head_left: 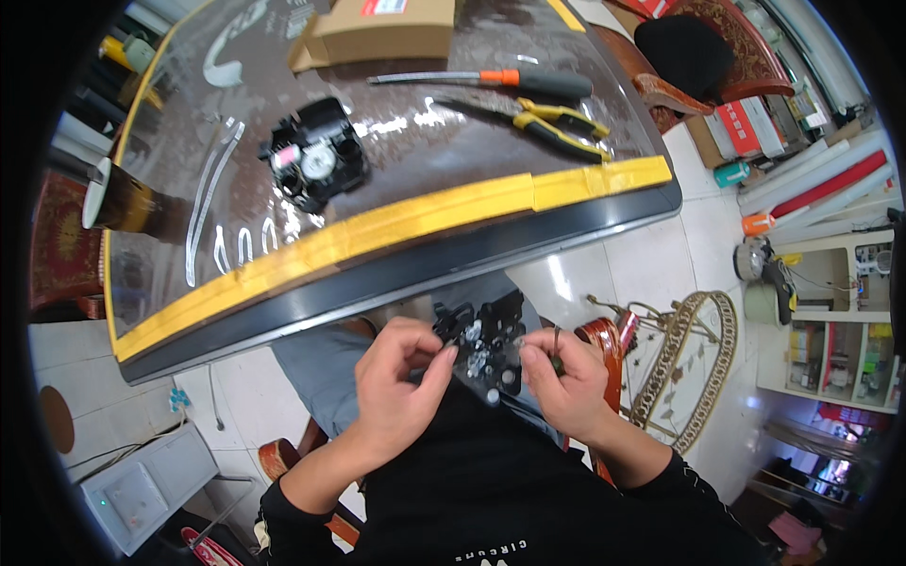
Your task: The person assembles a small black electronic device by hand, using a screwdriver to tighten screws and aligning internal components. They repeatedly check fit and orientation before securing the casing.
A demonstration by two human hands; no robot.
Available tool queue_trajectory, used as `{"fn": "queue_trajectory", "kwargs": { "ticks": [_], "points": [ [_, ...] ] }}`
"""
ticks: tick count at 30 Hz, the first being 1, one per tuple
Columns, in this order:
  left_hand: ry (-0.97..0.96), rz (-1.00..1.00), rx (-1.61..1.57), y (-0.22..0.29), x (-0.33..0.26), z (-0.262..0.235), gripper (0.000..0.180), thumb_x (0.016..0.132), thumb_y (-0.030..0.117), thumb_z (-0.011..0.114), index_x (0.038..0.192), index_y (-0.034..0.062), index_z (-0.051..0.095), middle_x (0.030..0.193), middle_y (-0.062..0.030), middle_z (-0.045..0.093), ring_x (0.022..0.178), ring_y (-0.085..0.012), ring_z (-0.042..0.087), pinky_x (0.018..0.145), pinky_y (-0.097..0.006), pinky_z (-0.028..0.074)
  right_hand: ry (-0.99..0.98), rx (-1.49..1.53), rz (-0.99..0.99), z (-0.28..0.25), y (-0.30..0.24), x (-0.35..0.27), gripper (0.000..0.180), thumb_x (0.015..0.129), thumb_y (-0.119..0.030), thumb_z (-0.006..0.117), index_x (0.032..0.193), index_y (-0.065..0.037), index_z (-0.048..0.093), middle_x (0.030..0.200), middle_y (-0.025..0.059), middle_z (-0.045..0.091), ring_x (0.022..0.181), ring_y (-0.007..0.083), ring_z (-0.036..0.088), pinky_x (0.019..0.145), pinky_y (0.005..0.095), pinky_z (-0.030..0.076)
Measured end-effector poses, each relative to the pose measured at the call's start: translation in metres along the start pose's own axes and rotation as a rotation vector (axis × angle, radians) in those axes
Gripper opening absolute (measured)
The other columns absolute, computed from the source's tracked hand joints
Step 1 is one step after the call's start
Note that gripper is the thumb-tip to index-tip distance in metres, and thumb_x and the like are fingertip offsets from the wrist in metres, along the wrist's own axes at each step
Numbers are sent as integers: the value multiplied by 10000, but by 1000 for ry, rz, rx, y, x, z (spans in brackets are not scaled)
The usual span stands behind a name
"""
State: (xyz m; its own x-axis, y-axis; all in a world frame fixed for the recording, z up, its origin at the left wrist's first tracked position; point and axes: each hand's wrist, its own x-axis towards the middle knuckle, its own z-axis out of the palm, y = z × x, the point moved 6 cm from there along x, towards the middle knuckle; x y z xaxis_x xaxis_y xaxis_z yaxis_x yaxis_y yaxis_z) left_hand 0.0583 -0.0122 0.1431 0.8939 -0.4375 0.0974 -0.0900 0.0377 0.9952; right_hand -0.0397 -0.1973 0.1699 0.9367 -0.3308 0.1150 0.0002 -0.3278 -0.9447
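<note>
Above my lap, both hands hold a bundle of small black parts and shiny metal bits (479,344) between them. It looks like a clear plastic bag of parts, though the glare makes this hard to tell. My left hand (401,382) is closed, thumb and forefinger pinching the bundle's left side. On the opposite side my right hand (566,377) is closed at its edge, with a thin dark, partly green thing by the fingers that I cannot make out. On the table beyond lies a black plastic mechanism (314,156) with a white round gear.
A screwdriver (486,79) with an orange and grey handle and yellow-black pliers (538,123) lie on the table (406,151). A cardboard box (382,36) stands at the far side, a cup (127,198) at the left. Yellow tape (377,226) runs along the near edge.
</note>
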Motion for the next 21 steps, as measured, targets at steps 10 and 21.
{"fn": "queue_trajectory", "kwargs": {
  "ticks": [10,21],
  "points": [
    [220,-36,-62,74,57,-123,215,951,-47,727,1052,20,550,955,-21,630,832,-64,633,718,-222,542,-138,-207,-761,31,-85,83,186,825,38,771,996,-6,713,715,77,637,562,244,638,497,346,489],
    [345,-96,9,55,80,-223,196,947,-44,723,993,53,559,906,-10,658,816,-73,644,688,-237,556,-302,-348,-1132,129,-129,136,163,827,-103,760,984,-107,719,697,16,512,559,192,602,494,334,470]
  ]
}}
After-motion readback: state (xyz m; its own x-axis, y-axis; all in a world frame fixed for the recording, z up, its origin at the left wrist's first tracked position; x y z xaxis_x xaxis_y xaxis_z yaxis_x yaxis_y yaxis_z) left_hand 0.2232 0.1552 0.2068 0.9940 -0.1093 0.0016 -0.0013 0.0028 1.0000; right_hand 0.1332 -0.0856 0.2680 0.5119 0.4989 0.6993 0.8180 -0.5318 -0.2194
